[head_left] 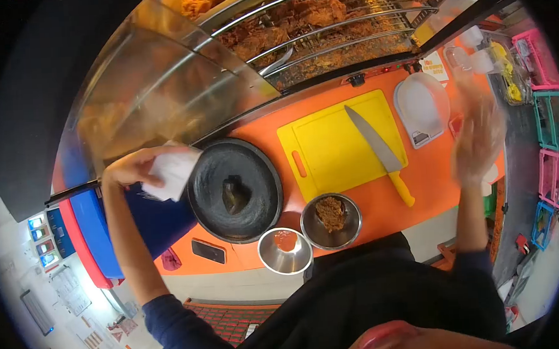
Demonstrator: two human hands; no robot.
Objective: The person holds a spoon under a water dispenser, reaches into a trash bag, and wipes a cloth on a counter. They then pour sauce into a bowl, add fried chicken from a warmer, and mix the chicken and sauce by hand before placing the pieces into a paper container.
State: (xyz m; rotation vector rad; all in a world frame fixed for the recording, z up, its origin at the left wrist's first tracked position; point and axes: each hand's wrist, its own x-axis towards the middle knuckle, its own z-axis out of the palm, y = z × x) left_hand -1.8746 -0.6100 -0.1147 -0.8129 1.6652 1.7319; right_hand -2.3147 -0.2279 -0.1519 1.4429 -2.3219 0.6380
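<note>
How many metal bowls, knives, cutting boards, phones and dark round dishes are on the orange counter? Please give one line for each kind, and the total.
Metal bowls: 2
Knife: 1
Cutting board: 1
Phone: 1
Dark round dish: 1
Total: 6

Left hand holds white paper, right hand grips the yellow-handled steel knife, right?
Not quite: in the head view, the yellow-handled steel knife lies on the yellow cutting board, right hand off it. Left hand does hold white paper.
</note>
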